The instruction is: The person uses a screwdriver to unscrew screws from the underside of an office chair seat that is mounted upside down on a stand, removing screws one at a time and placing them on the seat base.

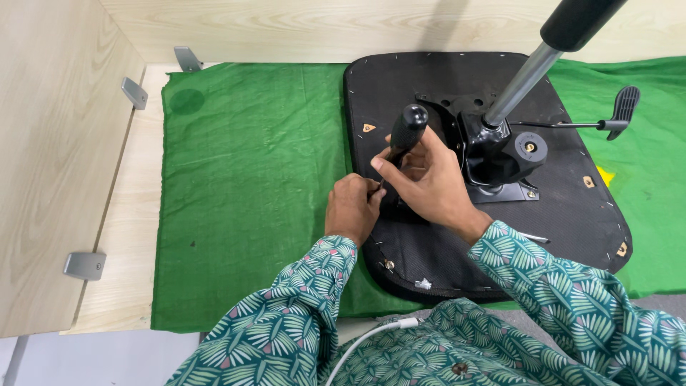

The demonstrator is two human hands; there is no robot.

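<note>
Patterned sleeves lead up: right hand (429, 182) grips the black screwdriver (404, 139), left hand (352, 207) pinches its tip at the seat base (400, 250)'s nine-o'clock edge; mechanism (496, 154) mounted, this fastener unfinished.

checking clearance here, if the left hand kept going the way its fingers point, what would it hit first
Likely the right hand: the left hand points up and right, already by the screwdriver shaft that the right hand grips, above the black seat base. Depth is unclear.
</note>
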